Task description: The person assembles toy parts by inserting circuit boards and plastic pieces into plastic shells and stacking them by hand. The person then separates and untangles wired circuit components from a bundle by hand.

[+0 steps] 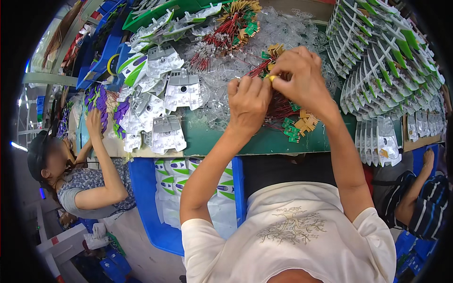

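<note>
One yellow piece — two hands' grip

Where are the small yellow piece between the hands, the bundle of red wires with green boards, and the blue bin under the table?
small yellow piece (271, 78), head view, on its exposed tip between the fingertips
bundle of red wires (279, 111), head view, on the wires' middle
blue bin (146, 198), head view, on its left wall

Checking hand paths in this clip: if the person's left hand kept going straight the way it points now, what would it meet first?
The left hand points away from the body, up the table. Beyond the small yellow piece pinched between both hands, it would likely first meet the pile of clear plastic parts, though depth is uncertain.
</note>
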A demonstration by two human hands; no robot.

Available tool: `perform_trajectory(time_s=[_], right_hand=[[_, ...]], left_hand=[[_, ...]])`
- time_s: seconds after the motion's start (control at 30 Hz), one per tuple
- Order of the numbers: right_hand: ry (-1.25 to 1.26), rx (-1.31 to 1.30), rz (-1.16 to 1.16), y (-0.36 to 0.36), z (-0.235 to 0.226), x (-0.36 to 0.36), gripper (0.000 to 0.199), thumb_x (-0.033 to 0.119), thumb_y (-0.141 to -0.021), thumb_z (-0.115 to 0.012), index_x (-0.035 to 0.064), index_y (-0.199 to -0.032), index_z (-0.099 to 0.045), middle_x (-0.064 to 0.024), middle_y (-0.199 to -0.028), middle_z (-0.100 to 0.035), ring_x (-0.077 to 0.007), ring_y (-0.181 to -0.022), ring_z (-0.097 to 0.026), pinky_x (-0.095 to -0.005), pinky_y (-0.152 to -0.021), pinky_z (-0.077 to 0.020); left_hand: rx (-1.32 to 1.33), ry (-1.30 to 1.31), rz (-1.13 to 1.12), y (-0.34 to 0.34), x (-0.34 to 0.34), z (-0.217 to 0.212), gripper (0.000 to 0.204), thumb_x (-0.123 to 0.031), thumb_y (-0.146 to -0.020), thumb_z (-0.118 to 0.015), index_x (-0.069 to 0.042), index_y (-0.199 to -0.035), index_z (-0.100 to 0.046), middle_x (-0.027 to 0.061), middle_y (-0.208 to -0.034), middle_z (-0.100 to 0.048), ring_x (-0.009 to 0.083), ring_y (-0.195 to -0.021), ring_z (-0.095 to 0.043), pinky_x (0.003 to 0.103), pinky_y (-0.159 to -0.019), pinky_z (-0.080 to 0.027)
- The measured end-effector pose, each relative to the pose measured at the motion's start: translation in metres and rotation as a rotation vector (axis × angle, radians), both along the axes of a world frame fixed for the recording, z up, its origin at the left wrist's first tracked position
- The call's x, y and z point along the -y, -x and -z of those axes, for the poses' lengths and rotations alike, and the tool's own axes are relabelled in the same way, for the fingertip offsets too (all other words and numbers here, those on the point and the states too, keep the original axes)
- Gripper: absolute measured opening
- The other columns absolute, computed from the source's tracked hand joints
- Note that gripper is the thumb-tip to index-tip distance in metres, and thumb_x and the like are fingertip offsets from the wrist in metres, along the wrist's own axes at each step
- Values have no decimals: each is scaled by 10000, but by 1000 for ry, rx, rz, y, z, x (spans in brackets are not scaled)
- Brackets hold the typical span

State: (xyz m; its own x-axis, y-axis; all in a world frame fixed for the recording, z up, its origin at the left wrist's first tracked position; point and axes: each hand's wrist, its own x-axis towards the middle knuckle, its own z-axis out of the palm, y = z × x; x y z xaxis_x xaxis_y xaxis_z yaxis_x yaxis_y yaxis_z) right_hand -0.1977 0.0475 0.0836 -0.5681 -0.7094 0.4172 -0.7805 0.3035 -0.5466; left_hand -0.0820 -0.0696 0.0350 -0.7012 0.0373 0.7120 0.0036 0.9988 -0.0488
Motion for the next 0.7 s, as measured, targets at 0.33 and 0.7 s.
perform_trajectory(time_s=[0.33, 0.7], right_hand=[[197, -360, 109, -30, 34, -27, 111, 99, -684, -743, 133, -770, -681, 33, -1317, -608, -288, -1344, -406, -572, -1137, -131], [228, 226, 224, -68, 19, -126, 169, -11, -777, -601, 5, -944, -583, -157, -1029, -633, -333, -953, -615, -404, -880, -470]], left_hand=[[-12, -659, -34, 9, 0, 4, 97, -157, -872, -705, -78, -925, -727, 52, -768, -636, 240, -768, -575, 391, -755, -358], [-68, -378, -162, 10, 9, -27, 140, -232, -827, -770, -137, -926, -748, 18, -799, -610, 221, -824, -537, 382, -826, -328]])
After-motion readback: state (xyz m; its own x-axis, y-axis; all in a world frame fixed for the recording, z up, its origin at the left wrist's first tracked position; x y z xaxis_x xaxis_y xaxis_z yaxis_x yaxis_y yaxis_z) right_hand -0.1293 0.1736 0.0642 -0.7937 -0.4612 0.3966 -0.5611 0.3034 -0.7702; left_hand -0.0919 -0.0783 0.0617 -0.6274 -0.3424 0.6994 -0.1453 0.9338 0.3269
